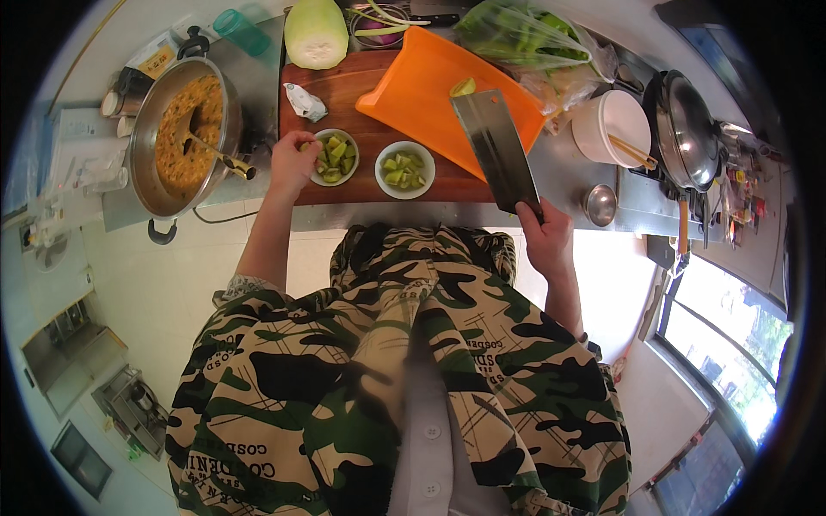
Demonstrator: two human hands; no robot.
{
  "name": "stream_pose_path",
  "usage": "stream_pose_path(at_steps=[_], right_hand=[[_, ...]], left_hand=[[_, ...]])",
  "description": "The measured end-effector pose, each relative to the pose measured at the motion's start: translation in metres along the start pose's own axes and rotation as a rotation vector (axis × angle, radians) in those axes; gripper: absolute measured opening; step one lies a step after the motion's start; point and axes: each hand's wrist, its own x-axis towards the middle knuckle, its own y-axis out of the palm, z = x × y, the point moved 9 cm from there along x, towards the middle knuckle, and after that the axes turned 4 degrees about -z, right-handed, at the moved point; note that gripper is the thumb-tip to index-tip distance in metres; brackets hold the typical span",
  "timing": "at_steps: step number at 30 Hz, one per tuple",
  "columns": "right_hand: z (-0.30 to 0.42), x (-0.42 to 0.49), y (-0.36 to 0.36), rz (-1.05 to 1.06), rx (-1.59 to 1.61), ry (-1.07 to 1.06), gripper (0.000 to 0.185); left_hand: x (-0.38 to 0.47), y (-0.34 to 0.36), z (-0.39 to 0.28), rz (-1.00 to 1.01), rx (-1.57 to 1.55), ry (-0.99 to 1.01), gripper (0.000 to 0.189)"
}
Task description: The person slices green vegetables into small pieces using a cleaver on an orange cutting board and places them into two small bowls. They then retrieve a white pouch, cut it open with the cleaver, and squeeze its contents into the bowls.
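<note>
My left hand [295, 161] is at the left rim of a white bowl of green fruit chunks [336, 157]; whether its fingers hold a piece cannot be told. A second white bowl of green chunks [405, 170] stands to the right, apart from the first. My right hand [547, 233] grips a cleaver [494, 145] by its handle, the wide blade over an orange cutting board [445, 97]. A green fruit piece [463, 88] lies just beyond the blade's far end. Under the orange board and bowls is a wooden board [361, 77].
A wide pan of cooked food with a ladle [187, 138] stands left. Behind are a peeled pale-green gourd [316, 33] and bagged green vegetables [526, 32]. At right are a white tub [613, 128], a small metal bowl [601, 204] and a lidded wok [687, 132].
</note>
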Motion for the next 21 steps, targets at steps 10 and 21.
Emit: stream_pose_path(at_steps=[10,21], right_hand=[[-0.005,-0.006,-0.006,-0.038,0.021,0.034,0.024],[-0.044,-0.024,-0.036,-0.131,0.014,0.208,0.026]], left_hand=[[-0.063,0.091,-0.090,0.268,0.339,0.579,0.034],[-0.065,0.149,-0.100,0.438,0.416,0.481,0.036]])
